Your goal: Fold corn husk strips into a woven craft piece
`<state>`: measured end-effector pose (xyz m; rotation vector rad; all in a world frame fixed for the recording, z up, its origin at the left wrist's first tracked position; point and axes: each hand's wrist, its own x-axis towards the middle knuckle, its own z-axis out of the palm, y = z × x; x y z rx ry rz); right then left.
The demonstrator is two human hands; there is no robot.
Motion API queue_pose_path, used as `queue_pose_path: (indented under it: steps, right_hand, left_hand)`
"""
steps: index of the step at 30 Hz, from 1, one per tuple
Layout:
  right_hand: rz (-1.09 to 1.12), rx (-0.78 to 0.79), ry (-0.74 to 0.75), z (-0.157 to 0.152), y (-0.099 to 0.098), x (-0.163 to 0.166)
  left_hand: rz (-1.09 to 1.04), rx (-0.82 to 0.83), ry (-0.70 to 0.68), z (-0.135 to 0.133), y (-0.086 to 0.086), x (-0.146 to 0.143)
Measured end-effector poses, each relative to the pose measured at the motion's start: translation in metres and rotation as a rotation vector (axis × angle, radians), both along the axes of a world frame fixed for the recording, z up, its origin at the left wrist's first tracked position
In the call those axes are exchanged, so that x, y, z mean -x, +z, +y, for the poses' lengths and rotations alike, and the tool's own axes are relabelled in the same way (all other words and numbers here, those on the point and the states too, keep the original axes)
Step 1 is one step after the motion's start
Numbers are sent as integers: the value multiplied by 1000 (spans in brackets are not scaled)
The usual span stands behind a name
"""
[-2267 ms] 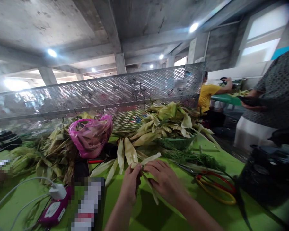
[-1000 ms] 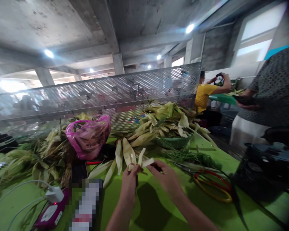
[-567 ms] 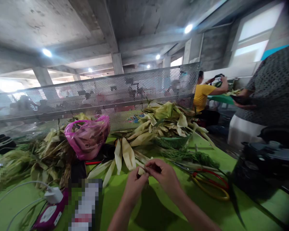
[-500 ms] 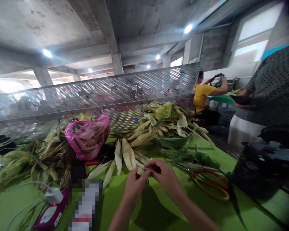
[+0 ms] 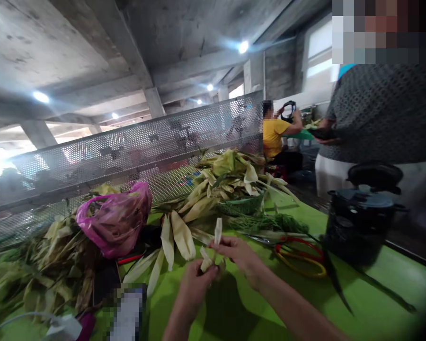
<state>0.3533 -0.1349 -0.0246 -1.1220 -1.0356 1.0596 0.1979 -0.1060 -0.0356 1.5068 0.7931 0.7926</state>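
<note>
My left hand (image 5: 198, 280) is pinched around a small folded piece of pale corn husk (image 5: 206, 263) above the green table. Close beside it, my right hand (image 5: 238, 255) grips a narrow corn husk strip (image 5: 218, 230) between thumb and fingertips; its upper end sticks up past the fingers. The strip's lower end comes down near the folded piece, but I cannot tell whether they are joined. Just beyond my hands, broad dried corn husks (image 5: 182, 235) fan out on the table. My fingers partly hide both pieces.
A husk heap (image 5: 230, 177) rises from a green basket (image 5: 239, 206) behind. Left are a pink plastic bag (image 5: 115, 220), more husks (image 5: 57, 265) and a phone (image 5: 127, 312). Right lie green strands (image 5: 273, 222), red and yellow loops (image 5: 300, 270) and a black pot (image 5: 358, 227). A person (image 5: 383, 113) stands beyond.
My hands have moved slightly apart. The right one has lifted a husk strip so it now points upward; the left keeps its folded piece. The view has swung right.
</note>
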Motion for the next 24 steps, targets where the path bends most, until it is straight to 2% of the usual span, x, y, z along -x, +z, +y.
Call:
queue_pose_path:
  steps: [3,7,10,14,16,20,22,24]
  right_hand:
    - [29,-68,-99,-5,9,-5]
    - [49,-100,89,-9,17,-8]
    - [-94,-109,153,-11,20,-7]
    - [-390,-210,177,-14,22,-7]
    - [-462,-240,186,-16,23,-7]
    - [-292,-122,257,-18,24,-7]
    - [-222,-84,265,-17,23,-6]
    - [-242,-105,233,-16,22,-5]
  left_hand:
    - [-21,88,16,0,1,2]
    - [-52,162,56,0,4,3]
    - [-47,164,46,0,5,2]
    - [-10,121,36,1,1,4]
    - [-4,103,40,1,-2,5]
    - [-46,140,133,1,-2,6]
    - [-58,143,91,1,1,6]
    - [-36,110,2,1,4,7]
